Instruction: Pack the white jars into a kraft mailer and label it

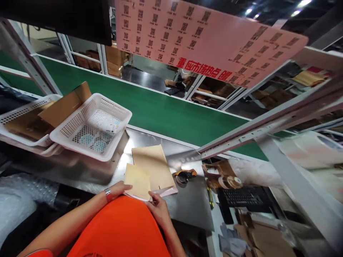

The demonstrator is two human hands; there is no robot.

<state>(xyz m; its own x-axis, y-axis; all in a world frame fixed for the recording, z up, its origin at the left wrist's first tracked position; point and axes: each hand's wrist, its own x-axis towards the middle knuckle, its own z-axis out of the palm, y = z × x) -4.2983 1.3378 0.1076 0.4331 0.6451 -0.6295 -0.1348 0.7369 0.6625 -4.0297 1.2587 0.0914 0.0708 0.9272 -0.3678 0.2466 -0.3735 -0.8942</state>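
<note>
Near the front edge of the metal table, my left hand [119,190] grips the left side of a small pale yellow envelope [137,180], thumb on top. My right hand [158,206] is closed on its lower right corner, fingers partly hidden beneath. White edges show under this envelope. Behind and partly below it lies a larger tan envelope [158,162], with a pinkish sheet showing at its lower edge. To the right of these sits a black and orange device [184,176], possibly a scanner.
White perforated baskets hold items: one basket [105,151] a bubble-wrapped package [103,121], another cardboard [66,103]. A green conveyor belt [166,114] runs behind the table. On the right are a metal post [241,137], a keyboard [243,196] and a yellow cutter [210,198]. A pink code board [214,39] hangs overhead.
</note>
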